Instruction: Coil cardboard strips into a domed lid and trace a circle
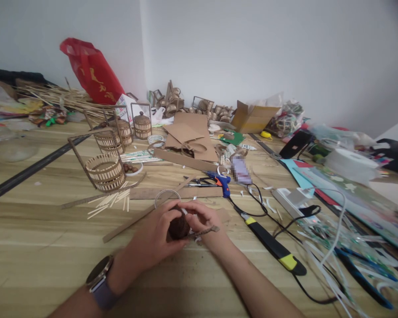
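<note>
Watching remotely, I see the bare left hand (166, 227) clasping a dark-brown rounded piece (178, 228) above the pale wood-grained table (49, 240), the bare right hand (205, 218) bent beside it, its pinch unclear, so slackening fingers could drop it.

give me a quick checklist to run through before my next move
1. Left hand holding the dark brown round piece: ok.
2. Right hand with a firm grip: cannot tell, fingertips partly hidden.
3. Blue glue gun lying apart from both hands: ok.
4. Glue gun hot: cannot tell.
5. Open basket upright: ok.
6. Flat brown strip clear of left hand: not ok, runs up behind it.
</note>
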Demonstrator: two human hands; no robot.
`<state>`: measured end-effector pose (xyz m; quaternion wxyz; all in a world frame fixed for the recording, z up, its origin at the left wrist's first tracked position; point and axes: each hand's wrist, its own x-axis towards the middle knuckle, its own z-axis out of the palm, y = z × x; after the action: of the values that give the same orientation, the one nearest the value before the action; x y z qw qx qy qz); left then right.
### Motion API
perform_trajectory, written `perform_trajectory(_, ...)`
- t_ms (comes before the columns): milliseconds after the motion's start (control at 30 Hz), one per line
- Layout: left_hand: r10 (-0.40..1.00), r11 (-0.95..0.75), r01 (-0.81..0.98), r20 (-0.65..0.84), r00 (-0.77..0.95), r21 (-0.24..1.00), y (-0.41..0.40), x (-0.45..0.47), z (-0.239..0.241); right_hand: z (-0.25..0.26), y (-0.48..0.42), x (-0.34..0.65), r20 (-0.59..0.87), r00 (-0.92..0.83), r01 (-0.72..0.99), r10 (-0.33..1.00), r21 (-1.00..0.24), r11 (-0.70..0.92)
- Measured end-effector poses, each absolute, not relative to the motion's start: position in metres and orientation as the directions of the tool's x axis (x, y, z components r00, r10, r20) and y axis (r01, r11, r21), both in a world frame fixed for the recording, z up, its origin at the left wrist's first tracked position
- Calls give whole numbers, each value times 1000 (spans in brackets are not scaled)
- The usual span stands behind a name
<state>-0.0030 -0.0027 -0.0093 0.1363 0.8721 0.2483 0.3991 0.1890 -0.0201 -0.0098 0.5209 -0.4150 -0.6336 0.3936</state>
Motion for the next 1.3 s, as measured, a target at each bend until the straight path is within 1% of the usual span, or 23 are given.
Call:
perform_trajectory(100, 534, -845, 352, 643, 548, 402, -2, -3, -9, -14, -19, 188, 284, -113, 51, 952, -955, 292)
perform_trajectory(267, 510, -859, 386, 636, 579, 336, -2, -2, -10, -21, -18, 189, 212, -132, -80, 968, -976, 203)
perform_trajectory(400, 484, -871, 402, 637, 600, 282, -1, -3, -11, -16, -19, 192, 216, -183, -90, 959, -975, 202)
perform_trajectory(467, 495, -864, 415, 631, 597, 285, 0, -3, -12, -13, -19, 194, 203, -227, -109, 953, -977, 182)
perform_trajectory(600, 528, -847, 425, 611, 590, 321, 0, -5, -12, -7, -18, 198, 120, -300, -230, 946, -972, 50)
perform_trajectory(667, 550, -832, 440, 600, 581, 337, 1, -5, -11, -3, -18, 199, 90, -269, -262, 959, -965, 17)
perform_trajectory(800, 544, -834, 453, 603, 584, 314, 2, -6, -9, 7, -20, 200, 57, -70, -279, 996, -960, 35)
perform_trajectory(833, 533, -840, 449, 608, 588, 303, 2, -6, -8, 9, -20, 200, 40, -46, -282, 998, -959, 25)
perform_trajectory(900, 526, -844, 450, 612, 591, 290, 3, -6, -7, 14, -22, 200, 2, -65, -279, 998, -960, -16)
perform_trajectory(967, 536, -836, 466, 607, 587, 288, 5, -7, -6, 17, -24, 199, -27, -119, -243, 993, -968, -56)
perform_trajectory(1033, 548, -827, 482, 603, 580, 288, 6, -7, -7, 18, -25, 197, -55, -160, -178, 986, -981, -83)
perform_trajectory(1133, 548, -826, 492, 597, 587, 275, 6, -7, -10, 16, -24, 195, -102, -159, -65, 982, -991, -114)
perform_trajectory(1200, 537, -833, 486, 601, 592, 265, 7, -7, -12, 12, -22, 194, -101, -130, -8, 986, -995, -103)
perform_trajectory(1300, 536, -833, 486, 605, 589, 264, 7, -7, -14, 6, -18, 194, -44, -99, 55, 994, -998, -39)
